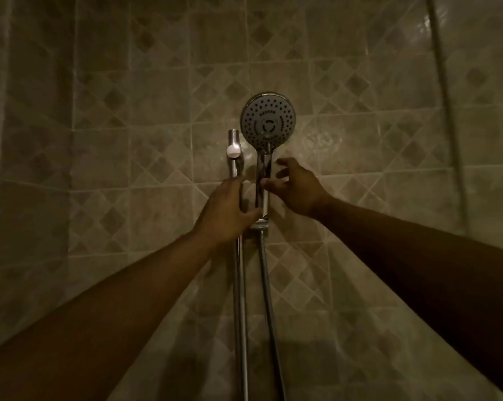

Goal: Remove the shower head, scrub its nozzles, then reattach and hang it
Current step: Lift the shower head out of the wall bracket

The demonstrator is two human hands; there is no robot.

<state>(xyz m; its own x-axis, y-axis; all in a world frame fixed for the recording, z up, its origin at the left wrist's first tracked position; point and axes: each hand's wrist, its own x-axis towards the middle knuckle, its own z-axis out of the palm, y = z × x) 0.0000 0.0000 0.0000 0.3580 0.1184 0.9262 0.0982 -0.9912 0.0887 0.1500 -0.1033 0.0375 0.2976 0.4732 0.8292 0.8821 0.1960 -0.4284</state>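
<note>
A round grey shower head [268,120] with dark nozzles hangs upright in its bracket [259,226] on a chrome slide rail [240,285]. Its chrome handle [263,175] runs down into the bracket, and a metal hose [269,299] drops from there. My left hand [226,211] lies over the rail at the bracket, thumb touching the handle's lower end. My right hand [295,186] is just right of the handle, fingers spread and slightly curled, thumb tip touching the handle.
Beige tiled wall [128,169] with diamond patterns fills the view. The rail's top mount [233,149] has a pale round cap. A thin pipe or rod [447,111] runs down the right side. Lighting is dim.
</note>
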